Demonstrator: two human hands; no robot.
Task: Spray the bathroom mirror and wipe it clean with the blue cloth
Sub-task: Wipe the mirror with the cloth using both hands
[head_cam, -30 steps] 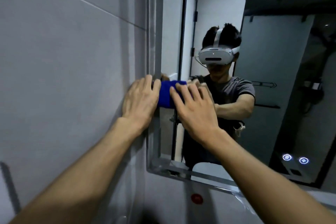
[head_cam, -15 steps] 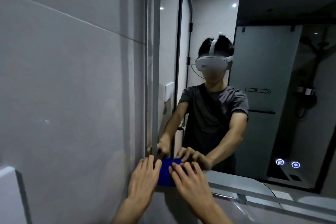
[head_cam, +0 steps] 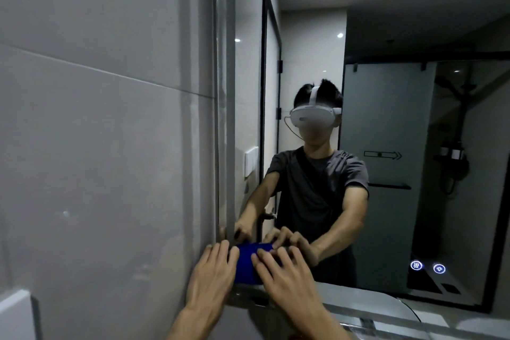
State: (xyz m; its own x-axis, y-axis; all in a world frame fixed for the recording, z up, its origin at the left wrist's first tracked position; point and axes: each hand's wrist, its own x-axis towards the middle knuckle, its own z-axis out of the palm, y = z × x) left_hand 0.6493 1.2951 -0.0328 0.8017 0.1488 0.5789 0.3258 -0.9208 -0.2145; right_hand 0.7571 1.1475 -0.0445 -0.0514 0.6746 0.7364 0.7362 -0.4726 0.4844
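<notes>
- The blue cloth (head_cam: pixel 246 263) lies flat against the mirror (head_cam: pixel 386 119) at its lower left corner, low in the centre of the frame, just above the mirror's bottom edge.
- The left hand (head_cam: pixel 212 276) has its fingers straight and close together, its grip flat; the fingertips press on the cloth's left edge, and the hand overlaps the mirror's frame beside the grey tiled wall (head_cam: pixel 96 146).
- The right hand (head_cam: pixel 287 276) is likewise spread flat, fingers extended, pressing the cloth's right part against the glass.
- Neither hand curls around the cloth.
- Both hands' reflections meet them in the glass.
</notes>
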